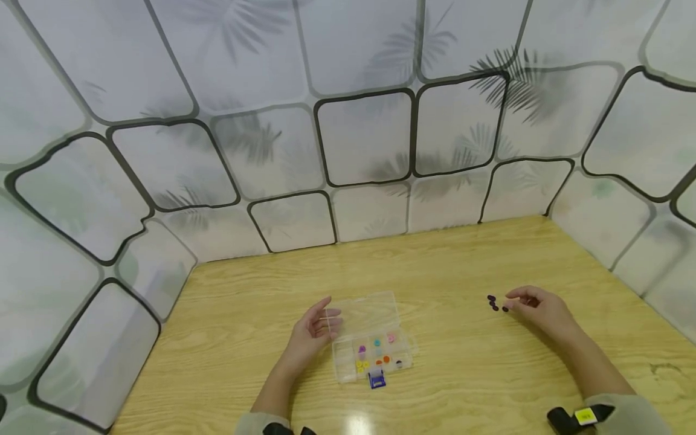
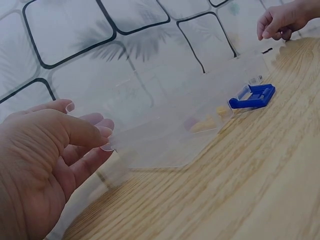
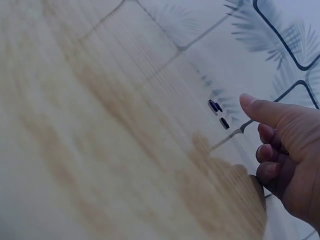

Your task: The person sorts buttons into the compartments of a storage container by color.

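A clear plastic compartment box [image 1: 344,362] with a blue latch [image 1: 377,379] lies on the table, its lid [image 1: 363,314] raised at the back. My left hand [image 1: 312,335] holds the lid's left edge; in the left wrist view the thumb [image 2: 85,131] is in front and some fingers show through the clear plastic. To the right, several small dark discs [image 1: 492,303] lie on the table. My right hand [image 1: 544,311] is beside them, its fingertips just above one disc [image 1: 505,309]. In the right wrist view the thumb [image 3: 265,110] is apart from the discs [image 3: 224,123], and nothing shows in the hand.
Inside the box's compartments sit small yellow pieces [image 1: 362,365], orange pieces [image 1: 386,359], a teal piece [image 1: 377,342], a pink piece [image 1: 391,338] and a purple piece [image 1: 362,349]. The wooden table [image 1: 446,374] meets a patterned wall covering [image 1: 364,139] at the back and sides.
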Demonstrator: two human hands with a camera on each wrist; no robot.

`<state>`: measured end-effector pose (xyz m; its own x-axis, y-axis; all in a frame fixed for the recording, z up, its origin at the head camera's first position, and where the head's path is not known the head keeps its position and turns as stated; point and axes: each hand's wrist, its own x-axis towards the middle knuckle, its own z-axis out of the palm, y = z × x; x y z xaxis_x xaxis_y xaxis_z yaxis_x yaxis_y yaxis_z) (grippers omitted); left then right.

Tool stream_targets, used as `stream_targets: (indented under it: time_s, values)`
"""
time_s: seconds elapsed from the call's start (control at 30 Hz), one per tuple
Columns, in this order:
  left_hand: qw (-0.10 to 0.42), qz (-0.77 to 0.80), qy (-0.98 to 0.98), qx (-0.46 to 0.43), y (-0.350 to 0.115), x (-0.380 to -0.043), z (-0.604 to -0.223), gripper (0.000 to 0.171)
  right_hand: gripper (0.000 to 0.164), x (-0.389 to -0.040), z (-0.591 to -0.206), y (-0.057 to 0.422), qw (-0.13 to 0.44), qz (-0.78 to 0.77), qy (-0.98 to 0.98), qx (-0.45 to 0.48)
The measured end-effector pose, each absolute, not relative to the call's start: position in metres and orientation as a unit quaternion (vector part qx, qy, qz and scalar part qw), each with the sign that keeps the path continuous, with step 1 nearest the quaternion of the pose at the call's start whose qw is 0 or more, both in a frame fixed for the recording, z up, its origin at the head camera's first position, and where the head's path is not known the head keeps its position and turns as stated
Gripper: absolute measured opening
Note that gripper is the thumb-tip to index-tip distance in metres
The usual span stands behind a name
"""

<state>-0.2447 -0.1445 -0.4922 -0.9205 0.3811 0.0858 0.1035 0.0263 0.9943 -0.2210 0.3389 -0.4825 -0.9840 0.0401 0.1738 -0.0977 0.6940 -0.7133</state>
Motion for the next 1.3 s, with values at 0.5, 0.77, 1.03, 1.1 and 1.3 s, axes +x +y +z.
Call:
stream_targets:
  time_s: [0.5, 0.77, 1.03, 1.1, 1.3]
  values:
    - [0.104, 0.673, 0.711, 0.178, -0.1444, -0.2447, -0.4932, 0.07, 0.033, -0.2238, -0.4871, 0.3374, 0.066, 0.323, -0.944, 0.031]
    - [0.101, 0.673, 0.709, 0.184, -0.1449, -0.2469, -0.4927, 0.071, 0.031, -0.2262, -0.4855, 0.3368, 0.074, 0.3, -0.95, 0.036]
    - [0.095, 0.665, 0.716, 0.19, -0.1451, -0.2463, -0.4935, 0.071, 0.026, -0.2267, -0.4871, 0.336, 0.077, 0.295, -0.952, 0.032]
    - [0.092, 0.666, 0.715, 0.192, -0.1451, -0.2462, -0.4937, 0.071, 0.025, -0.2266, -0.4868, 0.335, 0.078, 0.292, -0.953, 0.03]
    - [0.092, 0.666, 0.713, 0.198, -0.1446, -0.2458, -0.4931, 0.071, 0.026, -0.2248, -0.4846, 0.3332, 0.072, 0.288, -0.955, 0.022]
